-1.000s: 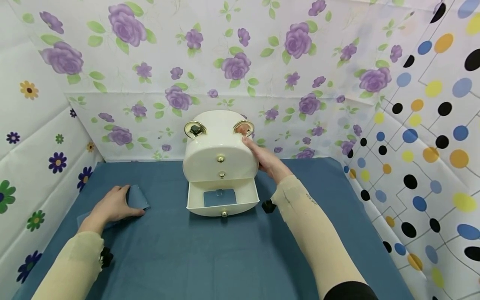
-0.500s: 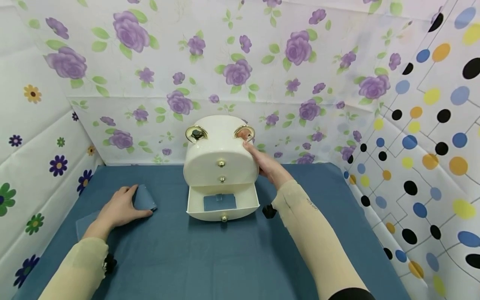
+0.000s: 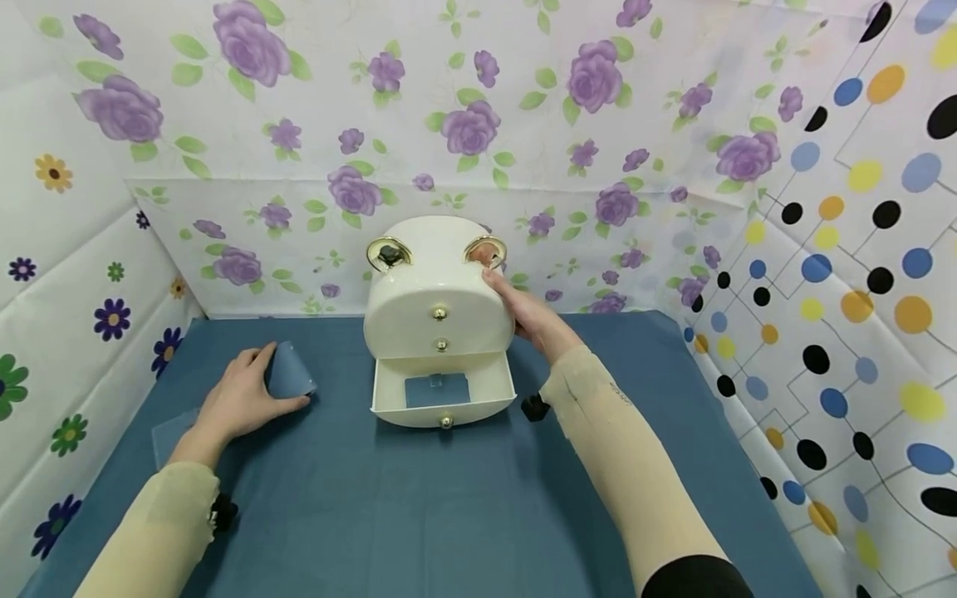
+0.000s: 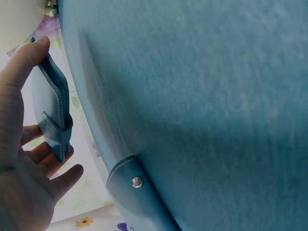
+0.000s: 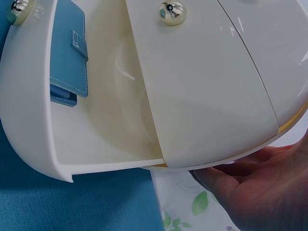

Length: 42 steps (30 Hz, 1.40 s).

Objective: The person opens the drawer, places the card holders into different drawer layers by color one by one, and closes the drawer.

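Observation:
In the head view my left hand (image 3: pixel 239 397) pinches a small blue card wallet (image 3: pixel 290 374) between thumb and fingers. The left wrist view shows the wallet's stitched edge and strap closure, held above the table. A second blue piece (image 4: pixel 137 197) with a silver snap lies flat on the cloth near that wrist. My right hand (image 3: pixel 537 320) grips the right side of a white rounded drawer box (image 3: pixel 441 282); some of its fingers are hidden behind the box. The bottom drawer (image 5: pixel 36 125) is pulled out, and another blue wallet (image 5: pixel 67 48) with a strap lies in it.
The box has gold knobs, such as the middle one (image 5: pixel 172 12), and two gold-rimmed ears on top, the left ear (image 3: pixel 389 254) among them. A blue cloth (image 3: pixel 419 515) covers the table. Patterned sheets, including a flowered one (image 3: pixel 471 75), enclose the back and sides.
My left hand has moved to the right and a little away from me with the wallet, uncovering more of the blue piece on the table. The right hand keeps its place on the box.

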Tool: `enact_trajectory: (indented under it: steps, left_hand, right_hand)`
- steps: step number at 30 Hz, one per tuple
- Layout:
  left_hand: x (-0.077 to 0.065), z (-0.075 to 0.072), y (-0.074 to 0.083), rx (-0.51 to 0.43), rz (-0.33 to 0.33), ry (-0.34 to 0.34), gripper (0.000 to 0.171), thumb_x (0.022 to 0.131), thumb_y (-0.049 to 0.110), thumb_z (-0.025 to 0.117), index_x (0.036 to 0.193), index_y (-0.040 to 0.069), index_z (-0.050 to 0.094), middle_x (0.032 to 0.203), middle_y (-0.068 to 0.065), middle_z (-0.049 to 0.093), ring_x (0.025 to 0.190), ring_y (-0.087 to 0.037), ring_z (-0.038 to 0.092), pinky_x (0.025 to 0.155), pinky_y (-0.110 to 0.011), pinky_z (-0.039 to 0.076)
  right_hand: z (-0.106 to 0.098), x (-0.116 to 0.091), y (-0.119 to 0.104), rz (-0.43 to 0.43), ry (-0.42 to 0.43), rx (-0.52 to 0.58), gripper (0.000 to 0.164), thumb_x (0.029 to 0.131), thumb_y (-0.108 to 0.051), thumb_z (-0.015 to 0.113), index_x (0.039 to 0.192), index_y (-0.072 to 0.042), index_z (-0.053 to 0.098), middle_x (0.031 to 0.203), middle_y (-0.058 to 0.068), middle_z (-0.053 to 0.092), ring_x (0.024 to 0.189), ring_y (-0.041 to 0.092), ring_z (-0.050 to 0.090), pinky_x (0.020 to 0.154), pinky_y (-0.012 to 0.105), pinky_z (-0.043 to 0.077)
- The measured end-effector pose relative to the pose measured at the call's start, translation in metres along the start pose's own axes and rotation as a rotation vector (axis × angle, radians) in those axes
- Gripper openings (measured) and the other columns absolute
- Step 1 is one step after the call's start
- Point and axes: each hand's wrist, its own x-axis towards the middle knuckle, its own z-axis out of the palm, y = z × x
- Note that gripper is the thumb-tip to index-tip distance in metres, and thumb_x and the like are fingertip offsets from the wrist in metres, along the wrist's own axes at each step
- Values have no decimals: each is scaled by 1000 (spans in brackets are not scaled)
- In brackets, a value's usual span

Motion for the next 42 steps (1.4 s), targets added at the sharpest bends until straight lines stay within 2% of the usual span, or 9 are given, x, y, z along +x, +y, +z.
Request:
enact_trajectory:
  steps: [9,24,33,38,42]
  left_hand:
    - [2,4,3,-1,6,43,128,82,62,88,167,-6,22,153,-40,33,135,-59,37,98,-79,40]
    - [1,5,11,-19,22,93,129,81,62,89,170,0,19,155,-37,34,136,-57,39,98,-77,42]
    - [-3,-7,33,-76,114,154,127,82,63,88,172,6,18,158,-32,35,139,-53,39,102,-75,41]
    - [-15,-9,43,-78,166,146,126,83,60,89,171,4,19,158,-32,36,138,-53,41,101,-74,44]
    - [-17,-10,53,-94,202,142,126,82,58,91,170,3,19,158,-32,38,138,-53,42,102,-74,44]
  right_hand:
    - [1,-1,-2,-17,-8,5,91,88,-88,58,138,-13,67,132,10,66,117,28,66,111,48,49]
    - [1,-1,-1,-10,-12,-1,90,89,-88,57,144,-17,65,134,9,65,117,27,66,110,47,50]
    - [-2,1,-7,-31,15,11,93,87,-90,59,138,-12,66,132,10,66,117,28,66,111,48,49]
    - [0,1,-3,-8,-5,13,91,89,-87,58,138,-11,67,132,10,67,116,26,67,108,46,51]
    - [0,1,-2,-5,-15,11,89,91,-87,55,137,-12,67,131,10,67,115,26,67,109,46,51]
